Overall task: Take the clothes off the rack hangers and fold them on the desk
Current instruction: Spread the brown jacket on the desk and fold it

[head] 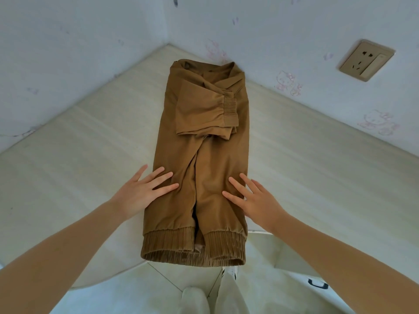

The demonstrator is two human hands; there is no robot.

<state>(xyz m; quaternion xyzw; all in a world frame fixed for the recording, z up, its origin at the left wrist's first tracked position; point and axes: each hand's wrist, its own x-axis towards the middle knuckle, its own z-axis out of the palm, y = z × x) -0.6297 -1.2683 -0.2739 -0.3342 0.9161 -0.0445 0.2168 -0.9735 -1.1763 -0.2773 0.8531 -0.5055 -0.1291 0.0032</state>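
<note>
Flat, both hands (145, 191) press the jacket (201, 159).

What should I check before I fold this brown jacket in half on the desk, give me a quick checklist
1. Sleeves tucked in: ok, the cuffed sleeves lie folded across the brown jacket.
2. Left hand flat on the fabric: ok, fingers straight.
3. Right hand flat on the fabric: ok.
4. Jacket fully on the desk: not ok, the ribbed hem hangs over the near edge.
5. Fabric smooth: not ok, creases run down the middle.
6. Zip closed: cannot tell.
</note>
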